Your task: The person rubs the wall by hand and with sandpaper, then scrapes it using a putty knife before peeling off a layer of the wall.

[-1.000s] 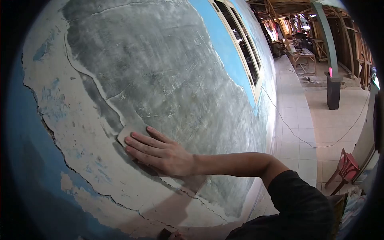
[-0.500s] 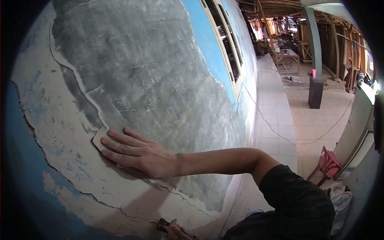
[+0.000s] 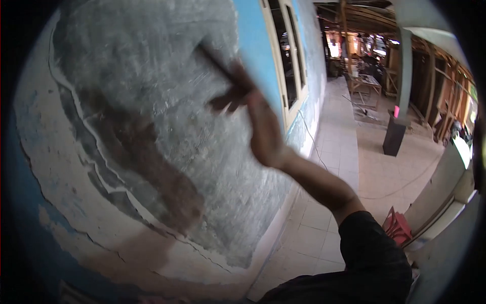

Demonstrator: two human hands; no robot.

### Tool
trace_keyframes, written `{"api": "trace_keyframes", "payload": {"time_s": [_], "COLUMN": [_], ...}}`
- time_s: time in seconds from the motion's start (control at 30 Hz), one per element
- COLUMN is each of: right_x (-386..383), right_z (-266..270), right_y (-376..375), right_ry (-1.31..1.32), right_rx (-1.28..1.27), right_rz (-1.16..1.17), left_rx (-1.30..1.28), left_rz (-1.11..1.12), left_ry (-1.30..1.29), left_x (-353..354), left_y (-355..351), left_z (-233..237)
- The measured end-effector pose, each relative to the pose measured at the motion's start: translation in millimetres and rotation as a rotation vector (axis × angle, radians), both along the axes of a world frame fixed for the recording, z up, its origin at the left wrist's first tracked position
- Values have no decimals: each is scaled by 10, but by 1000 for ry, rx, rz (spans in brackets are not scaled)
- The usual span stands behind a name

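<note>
Nearest us, past our black cloth sleeve (image 3: 374, 253), our right hand (image 3: 238, 96) is blurry, but it grips a thin, flat, dark-looking tool (image 3: 215, 62), seen edge-on. A moment ago this hand lay flat on the wall; now hand and tool are up off it, so the wall gets no rubbing. We cannot make out our left hand. Behind is the big, rough grey patch (image 3: 167, 96); farther off, the cream-framed window (image 3: 291, 55).

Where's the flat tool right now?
In the head view, the flat tool is near the top, just left of centre. It's in the right hand, before the grey patch and left of the window.
</note>
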State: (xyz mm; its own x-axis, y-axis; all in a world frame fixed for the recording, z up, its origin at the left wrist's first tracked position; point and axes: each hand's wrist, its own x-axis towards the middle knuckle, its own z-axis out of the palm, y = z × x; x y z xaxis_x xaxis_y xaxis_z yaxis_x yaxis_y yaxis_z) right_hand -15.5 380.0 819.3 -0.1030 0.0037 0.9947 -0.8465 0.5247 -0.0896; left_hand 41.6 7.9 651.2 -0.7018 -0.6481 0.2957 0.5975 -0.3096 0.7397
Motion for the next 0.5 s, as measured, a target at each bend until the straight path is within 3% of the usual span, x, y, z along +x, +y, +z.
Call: {"api": "trace_keyframes", "payload": {"time_s": [0.03,0.1,0.13,0.23,0.33,0.5], "right_x": [168,477,582,672,549,412], "right_z": [225,656,852,1339,1576,1680], "right_y": [125,395,523,878,1160,1459], "right_ry": [103,286,349,378,289,160], "right_rx": [16,49,63,104,113,71], "right_rz": [-52,-219,-294,-489,-648,-757], "left_rx": [219,-30,-236,-416,-523,-687], "left_rz": [86,-16,291,555,581,522], "left_ry": [74,487,690,1146,1278,1197], "left_x": [66,186,234,540,718,906], "left_y": [127,32,137,91,220,374], "left_z": [346,755,1062,1882,2034,1941]}}
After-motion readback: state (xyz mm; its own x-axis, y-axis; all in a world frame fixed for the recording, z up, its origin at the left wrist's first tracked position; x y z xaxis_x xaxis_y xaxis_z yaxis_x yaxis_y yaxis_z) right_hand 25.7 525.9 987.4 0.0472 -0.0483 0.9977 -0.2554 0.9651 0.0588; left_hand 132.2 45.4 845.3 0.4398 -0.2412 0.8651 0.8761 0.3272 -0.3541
